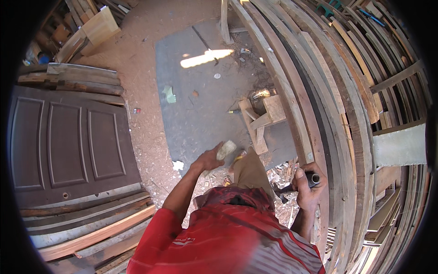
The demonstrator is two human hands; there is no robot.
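My left hand [211,160] is closed round a pale, worn block [226,150], held out over the grey sheet on the ground. What the block is made of I cannot tell. At the right, beside the stacked boards, my right hand [308,186] is wrapped round a hammer-like tool [313,178]. Its dark handle shows a round, hollow-looking end above my fist. The tool's dark head, partly hidden by my hand, shows on the left side of the fist, near my trousers.
Long wooden boards [335,109] are stacked along my right. A brown panelled door [68,141] lies on planks at the left. Ahead, a small wooden frame [262,119] sits on the grey sheet [191,116]. Wood shavings and scraps litter the ground around my feet.
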